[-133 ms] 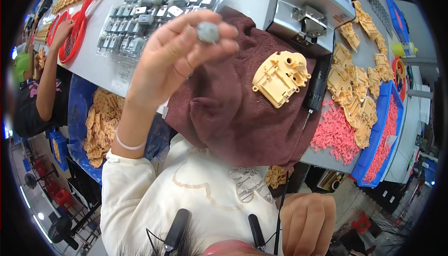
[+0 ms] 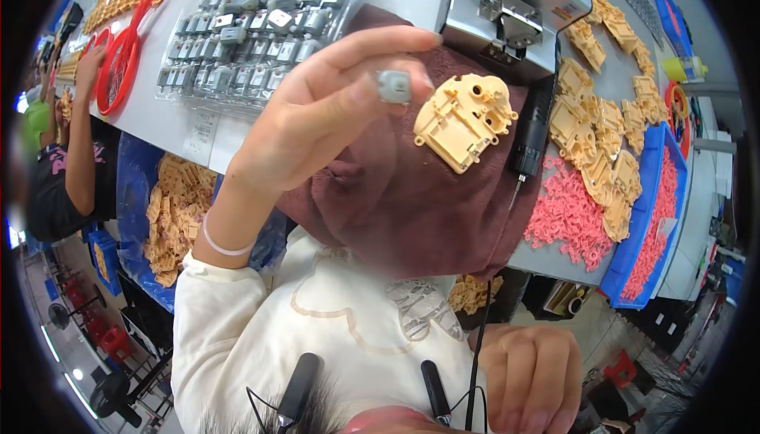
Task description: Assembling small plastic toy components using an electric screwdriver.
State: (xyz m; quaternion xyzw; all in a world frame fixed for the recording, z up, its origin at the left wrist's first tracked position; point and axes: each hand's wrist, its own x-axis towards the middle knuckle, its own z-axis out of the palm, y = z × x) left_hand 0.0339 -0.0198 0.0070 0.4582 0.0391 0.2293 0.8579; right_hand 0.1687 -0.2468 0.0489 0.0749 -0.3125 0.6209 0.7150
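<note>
My left hand pinches a small grey motor between thumb and fingers, with the index finger stretched out above it. The motor is held over the cloth, just left of a cream plastic housing. That housing lies flat on the maroon cloth, showing its moulded slots and round holes. Down at the lower right, close to my body, my right hand is closed with its fingers curled; whatever lies inside it is hidden.
A clear tray of grey motors lies at the far left. A silver machine stands at the back, an electric screwdriver beside the housing. Rightward are cream housings, pink parts and a blue bin. A co-worker's arm shows at left.
My left hand has moved right and slightly nearer, bringing the motor beside the housing and turning it. Its index finger has straightened. My right hand stays closed in nearly the same place.
</note>
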